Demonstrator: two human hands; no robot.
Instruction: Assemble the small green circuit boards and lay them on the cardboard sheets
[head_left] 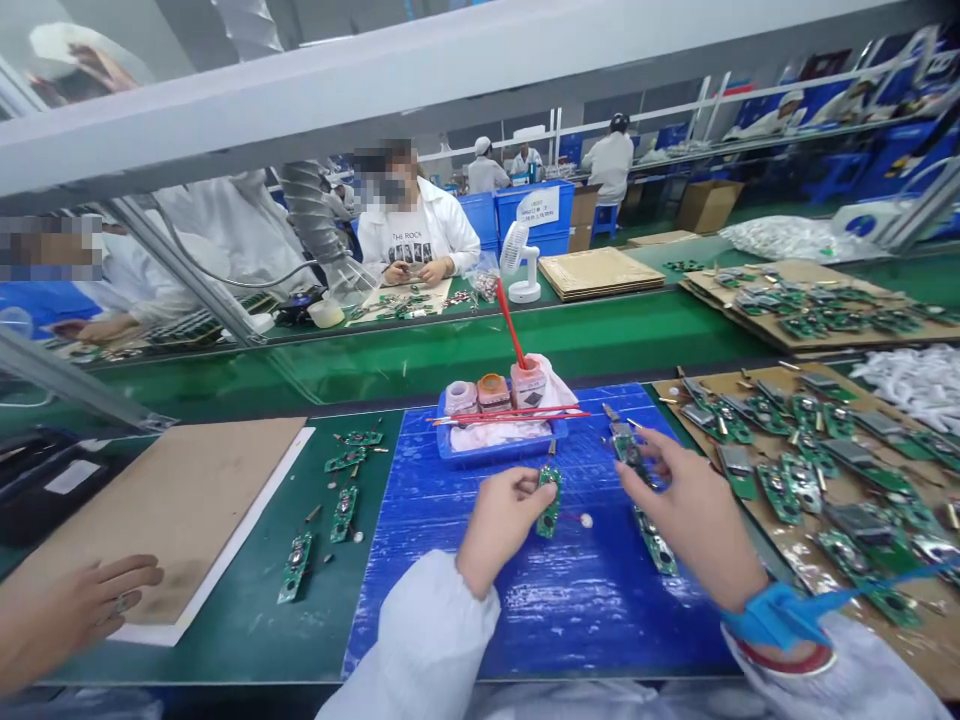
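Note:
My left hand (504, 525) pinches a small green circuit board (551, 503) upright over the blue mat (570, 620). A small round white part (586, 520) on a thin wire lies just right of that board. My right hand (697, 505), with a blue band (780, 615) at its wrist, hovers at the mat's right side. Its thumb and fingers are apart above a circuit board (624, 440), which they partly cover. Below the palm, another circuit board (658, 548) rests on the mat, its upper part hidden.
A blue tray (499, 452) holds bottles (493, 393) and red-handled brushes (525, 411). Cardboard at right bears many circuit boards (780, 490). Several boards (298, 565) lie left of the mat. Another person's hand (105, 605) rests over a brown board (202, 500). A person (420, 230) sits opposite.

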